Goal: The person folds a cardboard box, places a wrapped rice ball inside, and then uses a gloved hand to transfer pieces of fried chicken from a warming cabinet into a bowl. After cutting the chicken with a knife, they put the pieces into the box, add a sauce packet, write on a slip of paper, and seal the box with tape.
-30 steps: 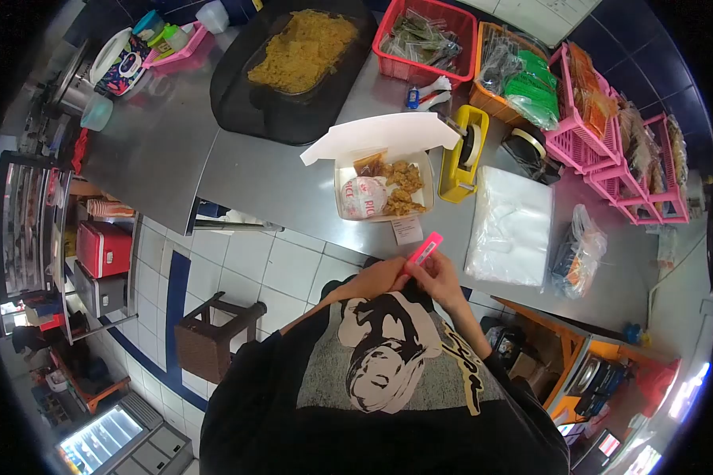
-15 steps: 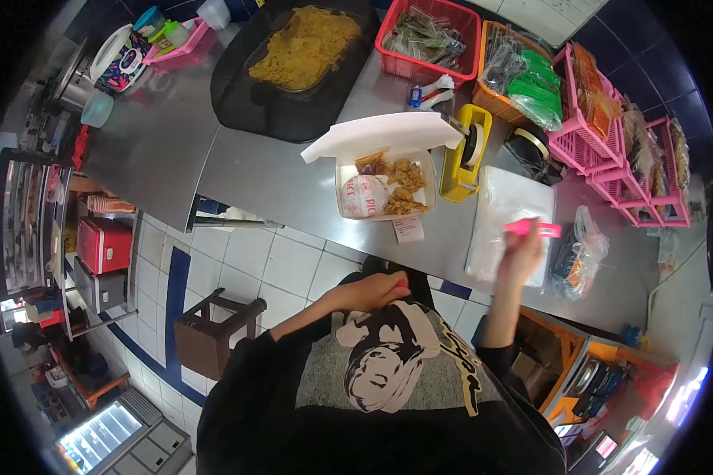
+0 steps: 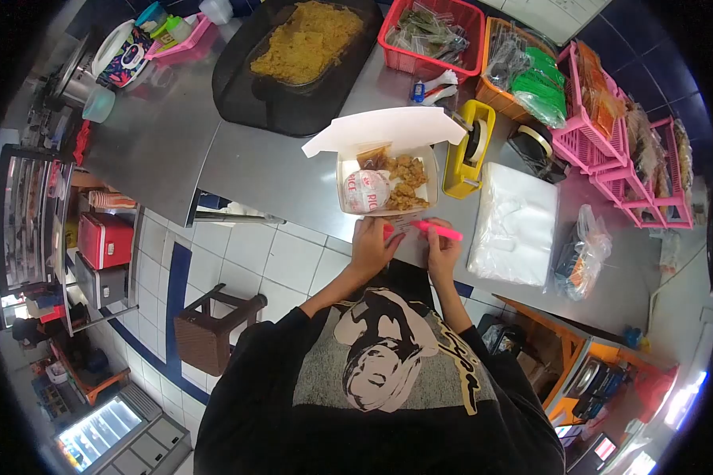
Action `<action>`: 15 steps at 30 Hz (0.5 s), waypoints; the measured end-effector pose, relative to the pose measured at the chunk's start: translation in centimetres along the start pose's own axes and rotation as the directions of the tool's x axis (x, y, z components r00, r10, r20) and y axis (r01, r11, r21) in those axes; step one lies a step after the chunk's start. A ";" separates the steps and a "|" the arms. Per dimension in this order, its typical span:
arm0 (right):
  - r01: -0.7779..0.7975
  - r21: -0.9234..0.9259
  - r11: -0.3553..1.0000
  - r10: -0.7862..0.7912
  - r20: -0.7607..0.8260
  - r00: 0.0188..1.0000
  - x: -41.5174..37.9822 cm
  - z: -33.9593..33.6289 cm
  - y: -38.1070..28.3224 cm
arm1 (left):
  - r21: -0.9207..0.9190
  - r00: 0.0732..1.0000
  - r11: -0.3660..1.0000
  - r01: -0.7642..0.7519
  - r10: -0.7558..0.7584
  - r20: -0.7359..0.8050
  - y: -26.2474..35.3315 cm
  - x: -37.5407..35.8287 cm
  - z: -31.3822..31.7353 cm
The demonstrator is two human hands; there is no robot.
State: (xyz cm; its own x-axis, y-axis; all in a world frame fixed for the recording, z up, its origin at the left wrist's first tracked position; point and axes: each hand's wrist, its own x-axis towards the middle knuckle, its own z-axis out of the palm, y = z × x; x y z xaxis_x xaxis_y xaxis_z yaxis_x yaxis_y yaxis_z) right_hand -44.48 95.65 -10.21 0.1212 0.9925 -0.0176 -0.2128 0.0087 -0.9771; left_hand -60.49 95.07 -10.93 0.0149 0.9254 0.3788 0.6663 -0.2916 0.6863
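My right hand point(image 3: 444, 252) grips a pink highlighter point(image 3: 439, 230), its tip lying over a small printed paper slip point(image 3: 406, 225). On the slip's other side, my left hand point(image 3: 374, 250) is closed, with a small pink piece point(image 3: 388, 230) that looks like a cap at its fingers. Just beyond both hands stands an open white cardboard food box point(image 3: 388, 134), its lid folded back. Inside are a round paper-wrapped rice pack point(image 3: 366, 192), fried chicken pieces point(image 3: 406, 184) and a brown sauce packet point(image 3: 372, 158). The slip is partly hidden by my fingers.
Right of the box are a yellow tape dispenser point(image 3: 466, 154), a stack of clear plastic bags point(image 3: 515, 226) and a bagged bundle point(image 3: 582, 253). Behind stand a black tray point(image 3: 238, 95) of yellow food, a red basket point(image 3: 434, 59) and pink baskets point(image 3: 602, 142). A brown stool point(image 3: 210, 332) is below left.
My right hand has moved left with the highlighter, from above the plastic bags to the paper slip. My left hand has come up from my body to the slip's left side.
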 end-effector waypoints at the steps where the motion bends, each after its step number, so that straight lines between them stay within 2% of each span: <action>1: 0.048 -0.024 0.999 -0.048 0.003 0.999 0.0 0.2 0.0 | 0.000 1.000 1.000 0.006 -0.006 -0.007 0.0 0.0 0.1; 4: 0.089 0.030 0.996 -0.089 0.001 0.996 -0.4 0.3 0.7 | -0.006 1.000 1.000 0.018 -0.018 -0.009 -0.1 0.0 0.2; 7: 0.141 -0.078 0.987 -0.142 -0.005 0.990 -0.9 0.1 2.0 | -0.011 1.000 1.000 0.018 -0.018 -0.016 0.0 0.1 0.1; 13: 0.306 -0.296 0.905 -0.277 0.137 0.951 -0.9 0.4 2.0 | -0.026 1.000 1.000 0.006 -0.006 -0.011 -0.1 0.2 0.0; 15: 0.296 -0.321 0.900 -0.253 0.171 0.952 -1.0 0.3 2.0 | -0.026 1.000 1.000 0.000 0.000 -0.009 -0.1 0.2 0.0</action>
State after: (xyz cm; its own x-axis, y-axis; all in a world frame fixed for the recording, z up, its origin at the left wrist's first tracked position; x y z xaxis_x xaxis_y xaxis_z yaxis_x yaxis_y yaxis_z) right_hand -45.31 94.74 -12.07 0.0035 0.9639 0.2663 0.1559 0.2625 -0.9522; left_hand -60.55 95.30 -10.92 0.0080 0.9231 0.3844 0.6467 -0.2980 0.7022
